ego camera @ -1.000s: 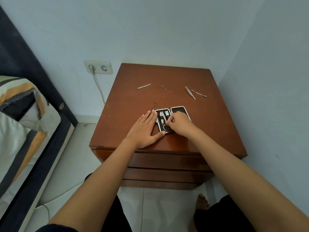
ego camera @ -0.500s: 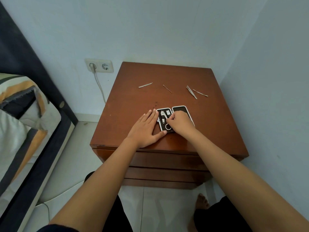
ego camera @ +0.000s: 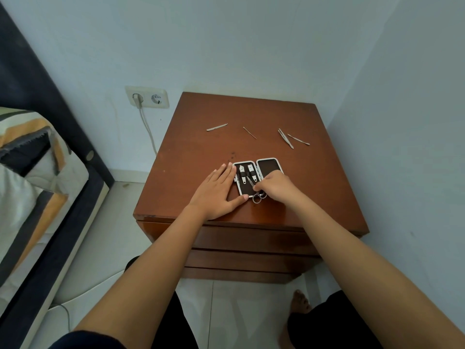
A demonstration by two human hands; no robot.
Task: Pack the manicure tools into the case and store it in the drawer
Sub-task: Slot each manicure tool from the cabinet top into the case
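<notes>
An open manicure case [ego camera: 268, 165], dark inside with a white rim, lies near the front of the brown nightstand [ego camera: 191, 152]. Two nail clippers [ego camera: 245, 173] sit strapped in its left half. My left hand [ego camera: 217, 191] lies flat beside the case, thumb against its front edge. My right hand [ego camera: 275, 187] pinches small scissors [ego camera: 256, 193], whose blades point into the left half and whose loops hang over the case's front edge. Farther back lie a nail file [ego camera: 217, 127], a thin pick [ego camera: 249, 132], tweezers [ego camera: 285, 138] and a cuticle tool [ego camera: 298, 139].
The nightstand's drawers [ego camera: 251, 241] are shut below the top. Walls close in behind and to the right. A wall socket [ego camera: 147, 99] with a plugged cable is at the left, and a bed [ego camera: 32, 177] stands farther left. My bare foot [ego camera: 300, 302] rests on the tiled floor.
My right hand has drawn back toward me slightly, so the scissors' loops now stick out past the case's front edge. My left hand has stayed flat in place.
</notes>
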